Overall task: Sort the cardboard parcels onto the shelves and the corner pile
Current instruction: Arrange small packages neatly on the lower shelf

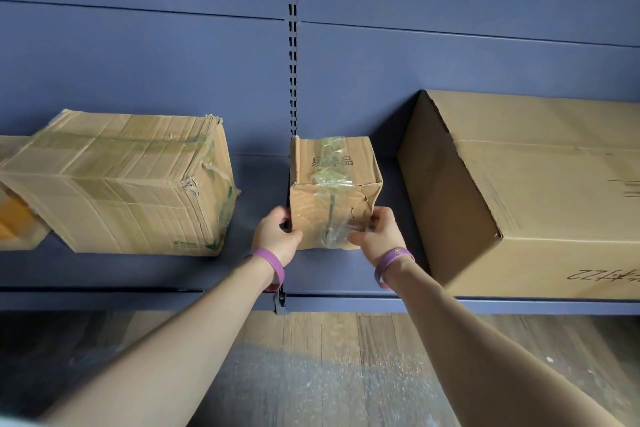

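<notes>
From the head view, the small parcel (334, 191) sits in the middle of the frame on the blue shelf (138, 274), at the foot of the slotted upright (292, 45). I can't tell whether its base is fully down or a touch lifted. My left hand (277, 236) curls round its lower left corner, and my right hand (377, 236) pinches the lower right corner, where the clear tape is wrinkled and loose. That's my main worry, since a pinch partly on tape could slide or peel it. With both grips low on a dented, creased front face, I judge the box could tip towards me if I pull. The card there looks soft enough to buckle under a squeeze. To the left there is a fair gap before the worn parcel (117, 184). To the right, the large parcel (519, 191) stands close, so my right knuckles have little room and could catch its side. Some bare shelf lies between the small parcel and the front lip, with the wooden floor (329, 357) below, so a slip forward would mean a drop. The big parcel's front edge already reaches that lip.
</notes>
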